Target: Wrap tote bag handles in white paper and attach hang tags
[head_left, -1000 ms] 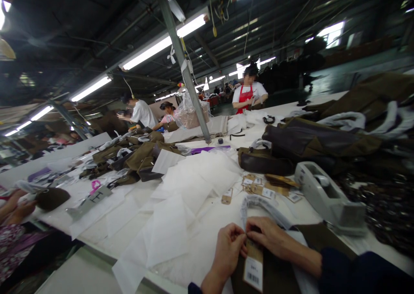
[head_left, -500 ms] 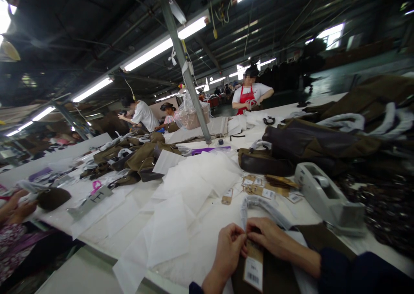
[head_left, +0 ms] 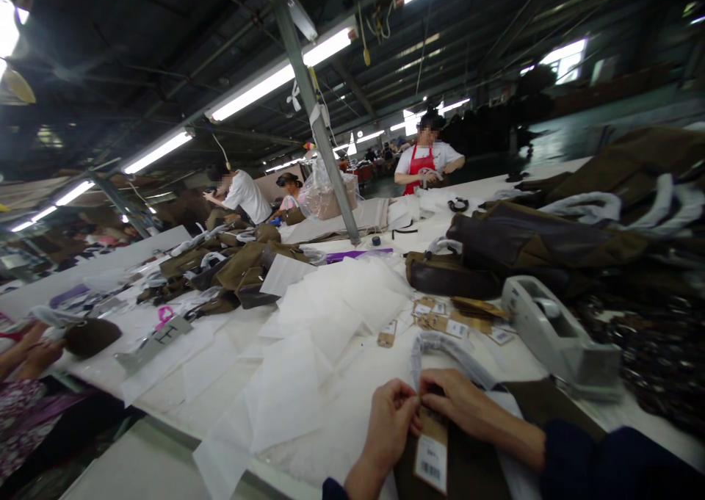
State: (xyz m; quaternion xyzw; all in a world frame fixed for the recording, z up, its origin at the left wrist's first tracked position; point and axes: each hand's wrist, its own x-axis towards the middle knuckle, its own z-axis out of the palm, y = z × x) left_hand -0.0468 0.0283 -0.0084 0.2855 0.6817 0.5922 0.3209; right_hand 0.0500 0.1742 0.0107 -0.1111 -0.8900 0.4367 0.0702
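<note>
My left hand (head_left: pixel 390 421) and my right hand (head_left: pixel 461 404) meet fingertip to fingertip, pinched together at the top end of a brown hang tag (head_left: pixel 432 457). Any string between the fingers is too small to make out. The tag, with a white barcode label, hangs down against an olive-brown bag (head_left: pixel 474 472) lying at the table's near edge. Just beyond my fingers arches the bag's handle (head_left: pixel 449 344), wrapped in pale paper or film.
Loose white paper sheets (head_left: pixel 335 316) spread left of my hands. More hang tags (head_left: pixel 457 329) lie beyond the handle. A grey tape dispenser (head_left: pixel 556 338) stands at right, near piled bags (head_left: pixel 545 236). Co-workers stand across the table (head_left: pixel 220 360); another person's hands (head_left: pixel 36 353) are at far left.
My hands keep nearly the same pinch at the top of the tag. Across the table, the co-worker in the red apron has shifted their arms slightly.
</note>
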